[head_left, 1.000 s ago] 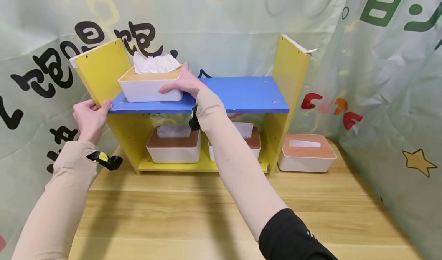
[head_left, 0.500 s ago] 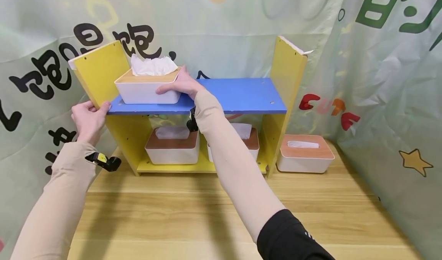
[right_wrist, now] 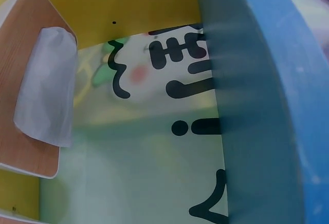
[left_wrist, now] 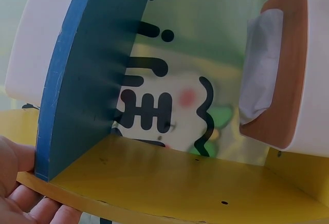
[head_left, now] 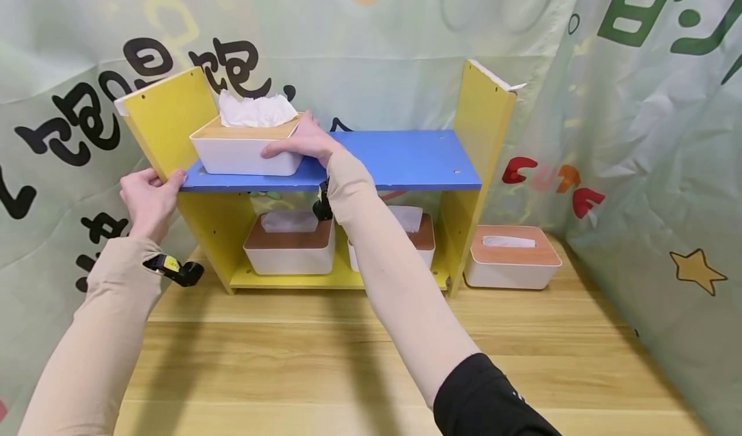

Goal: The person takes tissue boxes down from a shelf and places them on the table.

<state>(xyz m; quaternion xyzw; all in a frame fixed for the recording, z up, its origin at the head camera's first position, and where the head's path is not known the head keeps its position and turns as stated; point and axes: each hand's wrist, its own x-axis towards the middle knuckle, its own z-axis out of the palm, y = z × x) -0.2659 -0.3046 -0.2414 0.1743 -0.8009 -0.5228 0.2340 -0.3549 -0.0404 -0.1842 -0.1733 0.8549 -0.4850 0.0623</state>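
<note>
In the head view, a white tissue box (head_left: 232, 158) with a wooden lid and a white tissue sticking up sits at the left end of the blue shelf board (head_left: 411, 156). My right hand (head_left: 310, 142) grips its right end, thumb across the front and fingers behind the far corner. Lower left, my left hand (head_left: 149, 201) holds the front edge of the yellow side panel (head_left: 174, 114). Its thumb lies by the blue board's end, and in the left wrist view the fingers (left_wrist: 43, 208) curl around the panel's outer side. The right wrist view looks under the board.
Beneath the blue board stand two more tissue boxes, one at left (head_left: 290, 259) and one (head_left: 428, 255) partly behind my right forearm. Another tissue box (head_left: 513, 272) stands on the wooden table (head_left: 278, 365), right of the shelf. A printed cloth (head_left: 371, 88) hangs behind.
The tissue box in my right hand has slid slightly left along the blue board. My left hand keeps its hold on the panel. The head view has shifted a little.
</note>
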